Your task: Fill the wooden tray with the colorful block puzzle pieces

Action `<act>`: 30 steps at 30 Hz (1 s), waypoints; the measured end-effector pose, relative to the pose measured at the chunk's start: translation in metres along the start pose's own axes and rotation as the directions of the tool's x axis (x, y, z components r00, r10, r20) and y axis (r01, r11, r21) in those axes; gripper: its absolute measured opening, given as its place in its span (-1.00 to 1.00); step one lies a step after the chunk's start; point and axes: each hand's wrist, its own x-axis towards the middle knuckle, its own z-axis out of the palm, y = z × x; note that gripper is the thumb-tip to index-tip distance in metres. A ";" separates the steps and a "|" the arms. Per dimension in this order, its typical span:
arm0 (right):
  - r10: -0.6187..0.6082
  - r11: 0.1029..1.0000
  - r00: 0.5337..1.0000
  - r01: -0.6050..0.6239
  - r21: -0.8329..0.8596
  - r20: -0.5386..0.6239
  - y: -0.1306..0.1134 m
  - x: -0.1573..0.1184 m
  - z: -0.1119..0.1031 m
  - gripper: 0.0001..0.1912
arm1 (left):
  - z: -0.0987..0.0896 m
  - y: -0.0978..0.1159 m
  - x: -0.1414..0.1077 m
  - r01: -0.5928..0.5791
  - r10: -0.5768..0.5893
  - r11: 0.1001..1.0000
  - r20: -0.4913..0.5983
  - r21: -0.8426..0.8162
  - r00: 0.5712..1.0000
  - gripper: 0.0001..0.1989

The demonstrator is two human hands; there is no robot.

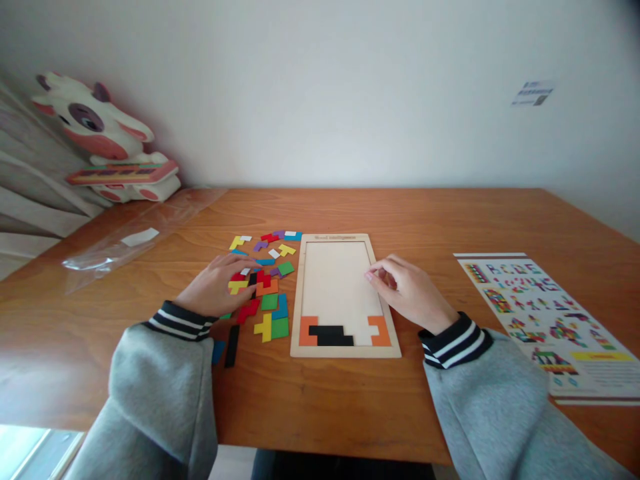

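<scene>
My left hand (219, 287) rests over the scattered tetromino puzzle pieces (269, 302), its fingers apart and hiding some of them. Near its fingertips are a black piece (253, 279), an orange piece (267, 287) and a yellow piece (238, 287). My right hand (407, 290) hovers at the right edge of the wooden puzzle tray (296, 293), thumb and forefinger pinched together with no piece visible between them. Along the tray's near end lie an orange piece (307, 331) in the left corner, black pieces (330, 335) beside it, and another orange piece (383, 331) in the right corner.
A printed pattern sheet (545, 320) lies on the table at the right. At the back left are a clear plastic bag (115, 250) and a cow-shaped toy keyboard (123, 175). Behind the wooden table (420, 223) stands a white wall with a small label (533, 93).
</scene>
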 end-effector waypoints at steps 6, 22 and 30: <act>-0.022 1.000 1.000 0.022 -0.006 -0.015 0.000 0.000 0.000 -0.77 | 0.000 -0.024 -0.009 0.079 -0.062 0.983 0.108 -0.166 0.992 -0.37; -0.005 1.000 1.000 0.005 0.001 0.017 -0.001 0.000 0.001 -0.78 | 0.005 -0.013 0.000 0.146 -0.131 0.927 0.066 -0.345 0.989 -0.52; 0.022 0.950 0.997 -0.045 0.308 0.076 -0.017 0.002 -0.003 -0.70 | 0.004 0.068 0.025 0.031 -0.083 0.763 -0.051 -0.646 0.995 -0.69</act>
